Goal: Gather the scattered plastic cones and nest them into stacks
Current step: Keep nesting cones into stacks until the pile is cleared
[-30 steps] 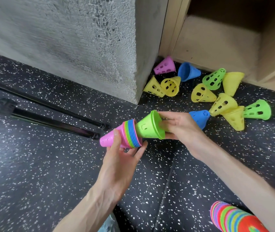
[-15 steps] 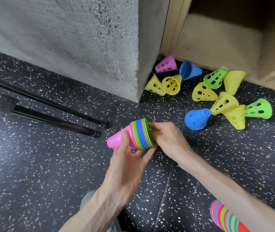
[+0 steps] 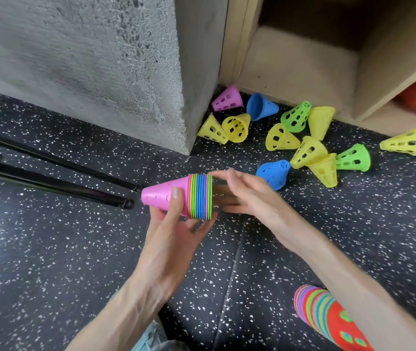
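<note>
The left hand (image 3: 174,239) grips a nested stack of cones (image 3: 184,197) held on its side, pink tip pointing left, thumb laid over the pink outer cone and the other fingers curled under the band of green and blue rims. Just right of those rims the right hand (image 3: 246,196) is released, its fingers (image 3: 229,174) straight and together, their tips at or just beside the stack's open end (motion blur hides whether they actually touch).

Past the right fingertips, toward the wall, lies a blue cone (image 3: 274,173) on the speckled floor (image 3: 49,249), close behind the hand. Farther out from the fingers the loose cones are scattered: a purple cone (image 3: 228,98) and another blue one (image 3: 261,107) by the corner of the concrete pillar (image 3: 100,59), two yellow ones (image 3: 223,127) against its base, and a cluster of yellow and green cones (image 3: 310,145) to the right, with one yellow cone (image 3: 405,143) lying apart at the far right.

Beneath the right forearm, near the bottom edge, lies a second, many-coloured stack (image 3: 328,317) with a red outer cone. Left of the left thumb two black poles (image 3: 57,183) lie on the floor.
</note>
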